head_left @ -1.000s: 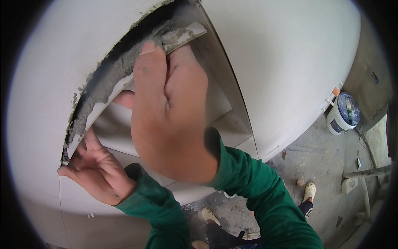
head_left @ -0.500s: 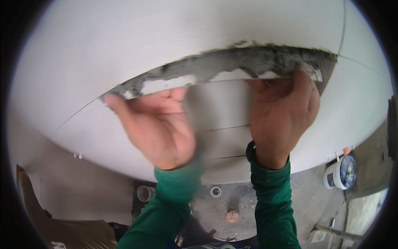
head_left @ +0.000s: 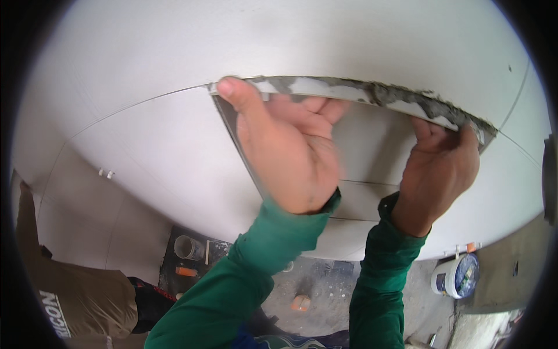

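A pale tile piece, its narrow white edge (head_left: 337, 88) smeared with wet grey mortar (head_left: 423, 108), lies along the joint of the white tiled wall (head_left: 290, 41). My left hand (head_left: 290, 154) grips its left end, thumb over the edge and fingers bent underneath. Toward the right end, my right hand (head_left: 439, 171) holds it from below, with fingers curled around the edge. Mortar is thickest near the right hand. Beneath the piece is a shaded grey area, partly hidden by my hands.
A white bucket (head_left: 447, 279) stands on the floor at lower right. Lower left are an open pail (head_left: 189, 247), an orange block (head_left: 186, 271) and a person in a brown shirt (head_left: 93, 296). Another orange object (head_left: 300, 303) lies on the dusty floor (head_left: 331, 285).
The tile piece now sits closer against the wall joint, and less mortar shows above it. Both hands appear farther right; the left is higher, the right lower, as the view shifts.
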### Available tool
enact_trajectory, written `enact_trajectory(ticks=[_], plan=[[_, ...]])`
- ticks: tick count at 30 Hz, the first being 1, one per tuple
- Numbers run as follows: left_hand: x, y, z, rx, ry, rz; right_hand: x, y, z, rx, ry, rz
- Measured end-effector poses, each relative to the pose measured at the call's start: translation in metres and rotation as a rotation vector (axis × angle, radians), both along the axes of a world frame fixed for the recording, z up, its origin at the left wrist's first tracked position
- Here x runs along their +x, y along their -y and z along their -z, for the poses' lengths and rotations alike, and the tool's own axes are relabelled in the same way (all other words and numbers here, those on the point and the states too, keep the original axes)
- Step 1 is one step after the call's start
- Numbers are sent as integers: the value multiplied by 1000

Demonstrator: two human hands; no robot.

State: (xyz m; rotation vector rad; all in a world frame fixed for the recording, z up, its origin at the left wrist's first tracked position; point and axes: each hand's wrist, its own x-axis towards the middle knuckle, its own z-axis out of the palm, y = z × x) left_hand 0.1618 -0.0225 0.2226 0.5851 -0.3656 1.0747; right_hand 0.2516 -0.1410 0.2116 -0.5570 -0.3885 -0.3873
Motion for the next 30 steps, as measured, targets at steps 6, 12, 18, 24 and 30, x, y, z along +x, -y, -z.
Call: enact_trajectory(ticks=[6,12,18,24,30], plan=[[-3,-2,0,10,-9,-53,-14,-8,-5,-67,46,-60],[-2,9,-10,-60,-118,-199,-20,-1,-12,-113,-3,-67],[-2,4,-3,-10,-145,-206,-16,2,-9,-53,-26,-99],[-4,11,-3,-14,-171,-283,-13,-3,-2,1,-38,-114],[-6,-17,6,162,-83,-117,-9,3,-4,50,-72,-174]])
